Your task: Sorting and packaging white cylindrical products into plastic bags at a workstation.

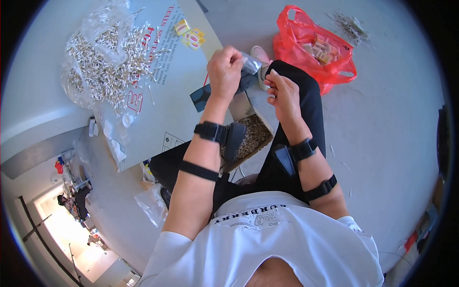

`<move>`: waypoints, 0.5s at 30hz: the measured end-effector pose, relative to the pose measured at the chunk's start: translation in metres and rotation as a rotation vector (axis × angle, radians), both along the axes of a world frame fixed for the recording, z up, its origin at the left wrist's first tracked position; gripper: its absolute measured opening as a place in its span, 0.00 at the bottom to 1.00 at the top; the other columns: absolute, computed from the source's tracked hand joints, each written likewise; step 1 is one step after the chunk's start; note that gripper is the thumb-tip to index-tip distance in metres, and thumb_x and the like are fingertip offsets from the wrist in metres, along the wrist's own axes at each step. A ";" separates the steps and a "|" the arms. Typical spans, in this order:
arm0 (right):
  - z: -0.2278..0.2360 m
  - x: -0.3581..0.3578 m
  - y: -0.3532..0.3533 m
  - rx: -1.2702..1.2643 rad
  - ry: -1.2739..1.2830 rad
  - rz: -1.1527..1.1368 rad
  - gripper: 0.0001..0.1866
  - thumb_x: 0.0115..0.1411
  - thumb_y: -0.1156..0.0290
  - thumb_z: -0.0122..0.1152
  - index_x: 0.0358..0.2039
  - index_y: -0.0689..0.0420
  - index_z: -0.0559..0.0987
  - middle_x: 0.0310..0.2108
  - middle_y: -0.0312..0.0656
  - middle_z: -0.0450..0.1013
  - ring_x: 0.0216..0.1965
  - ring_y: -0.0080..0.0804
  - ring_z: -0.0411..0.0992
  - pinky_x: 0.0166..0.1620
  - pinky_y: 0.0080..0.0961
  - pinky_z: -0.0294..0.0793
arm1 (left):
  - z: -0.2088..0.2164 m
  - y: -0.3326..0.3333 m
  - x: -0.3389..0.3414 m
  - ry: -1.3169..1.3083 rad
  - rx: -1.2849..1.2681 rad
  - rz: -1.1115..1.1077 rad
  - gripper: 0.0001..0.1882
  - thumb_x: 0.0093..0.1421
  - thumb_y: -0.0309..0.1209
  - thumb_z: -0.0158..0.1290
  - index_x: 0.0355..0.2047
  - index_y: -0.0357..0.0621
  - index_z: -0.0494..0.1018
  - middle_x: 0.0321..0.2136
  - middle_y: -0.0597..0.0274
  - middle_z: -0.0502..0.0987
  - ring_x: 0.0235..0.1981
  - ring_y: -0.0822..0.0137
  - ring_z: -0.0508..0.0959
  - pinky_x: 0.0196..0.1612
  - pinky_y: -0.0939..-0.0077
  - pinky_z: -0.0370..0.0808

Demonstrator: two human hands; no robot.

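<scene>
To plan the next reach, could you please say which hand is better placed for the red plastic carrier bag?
Probably the right hand: it is nearer the red bag, while the left hand pinches a small clear plastic pouch.

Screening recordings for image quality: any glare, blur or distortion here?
Head view, lower left: the bright opening is blown out; head view, centre: left hand and right hand look fairly sharp; head view, rim: fisheye bowing, dark corners.

Cotton swabs [107,74] and yellow packets [193,39] lie on the pale table [165,112]
</scene>
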State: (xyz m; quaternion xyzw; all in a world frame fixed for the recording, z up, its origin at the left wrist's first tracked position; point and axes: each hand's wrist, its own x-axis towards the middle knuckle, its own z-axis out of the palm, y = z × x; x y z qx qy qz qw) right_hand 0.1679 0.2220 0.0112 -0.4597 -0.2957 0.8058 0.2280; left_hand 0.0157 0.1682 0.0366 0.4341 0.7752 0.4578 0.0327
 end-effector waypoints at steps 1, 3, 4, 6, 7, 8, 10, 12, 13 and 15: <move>0.003 -0.007 0.003 -0.094 0.020 -0.020 0.12 0.61 0.62 0.59 0.30 0.58 0.78 0.27 0.33 0.71 0.25 0.16 0.61 0.23 0.14 0.59 | -0.004 0.009 -0.005 -0.002 0.001 -0.002 0.07 0.47 0.23 0.59 0.23 0.42 0.71 0.19 0.58 0.73 0.25 0.55 0.75 0.29 0.63 0.71; -0.009 -0.022 0.014 -0.210 0.066 -0.052 0.10 0.61 0.64 0.60 0.30 0.58 0.77 0.27 0.33 0.70 0.24 0.17 0.61 0.22 0.15 0.58 | -0.015 0.024 -0.011 0.033 -0.025 -0.100 0.06 0.47 0.23 0.59 0.23 0.44 0.71 0.21 0.59 0.74 0.27 0.55 0.75 0.30 0.62 0.72; -0.016 -0.027 0.021 -0.325 0.112 -0.089 0.09 0.60 0.65 0.61 0.30 0.58 0.77 0.26 0.33 0.70 0.23 0.17 0.61 0.21 0.15 0.57 | -0.020 0.031 -0.010 0.026 -0.022 -0.110 0.06 0.47 0.23 0.59 0.23 0.44 0.71 0.21 0.59 0.74 0.27 0.55 0.75 0.30 0.62 0.72; -0.026 -0.036 0.026 -0.318 0.074 -0.147 0.08 0.59 0.68 0.61 0.29 0.58 0.77 0.25 0.33 0.69 0.22 0.17 0.60 0.20 0.16 0.57 | -0.029 0.037 -0.009 0.133 -0.123 -0.169 0.05 0.47 0.24 0.58 0.23 0.46 0.72 0.22 0.59 0.74 0.29 0.54 0.75 0.32 0.60 0.73; -0.028 -0.039 0.026 -0.314 0.040 -0.193 0.06 0.58 0.70 0.62 0.28 0.59 0.77 0.25 0.33 0.69 0.21 0.18 0.60 0.19 0.16 0.56 | -0.032 0.037 -0.010 0.142 -0.170 -0.173 0.05 0.47 0.24 0.58 0.24 0.46 0.72 0.22 0.59 0.74 0.30 0.54 0.75 0.33 0.59 0.73; -0.030 -0.041 0.025 -0.314 0.039 -0.194 0.06 0.58 0.70 0.62 0.28 0.59 0.77 0.25 0.33 0.69 0.21 0.18 0.60 0.19 0.16 0.56 | -0.035 0.035 -0.011 0.141 -0.170 -0.173 0.05 0.47 0.24 0.58 0.24 0.46 0.72 0.22 0.59 0.74 0.30 0.54 0.75 0.33 0.59 0.73; -0.030 -0.043 0.022 -0.291 -0.032 -0.232 0.04 0.57 0.74 0.63 0.27 0.59 0.77 0.24 0.33 0.69 0.19 0.18 0.59 0.18 0.17 0.56 | -0.039 0.031 -0.015 0.171 -0.179 -0.206 0.05 0.47 0.24 0.58 0.24 0.47 0.72 0.22 0.59 0.74 0.30 0.54 0.75 0.34 0.59 0.73; -0.029 -0.041 0.017 -0.282 -0.054 -0.237 0.04 0.56 0.74 0.63 0.27 0.59 0.78 0.23 0.33 0.68 0.19 0.18 0.60 0.19 0.16 0.56 | -0.039 0.028 -0.016 0.176 -0.187 -0.233 0.05 0.47 0.24 0.58 0.24 0.47 0.72 0.22 0.59 0.75 0.30 0.54 0.74 0.34 0.59 0.73; -0.028 -0.040 0.014 -0.272 -0.074 -0.243 0.04 0.56 0.74 0.63 0.27 0.60 0.78 0.23 0.33 0.68 0.20 0.18 0.60 0.19 0.16 0.56 | -0.038 0.026 -0.016 0.183 -0.194 -0.260 0.06 0.47 0.24 0.58 0.24 0.46 0.72 0.23 0.59 0.75 0.30 0.53 0.74 0.35 0.59 0.73; -0.028 -0.037 0.008 -0.250 -0.060 -0.236 0.04 0.56 0.74 0.64 0.27 0.60 0.79 0.23 0.33 0.69 0.20 0.18 0.60 0.19 0.16 0.57 | -0.034 0.021 -0.015 0.155 -0.184 -0.268 0.05 0.47 0.24 0.58 0.24 0.46 0.72 0.23 0.59 0.75 0.31 0.54 0.74 0.36 0.60 0.73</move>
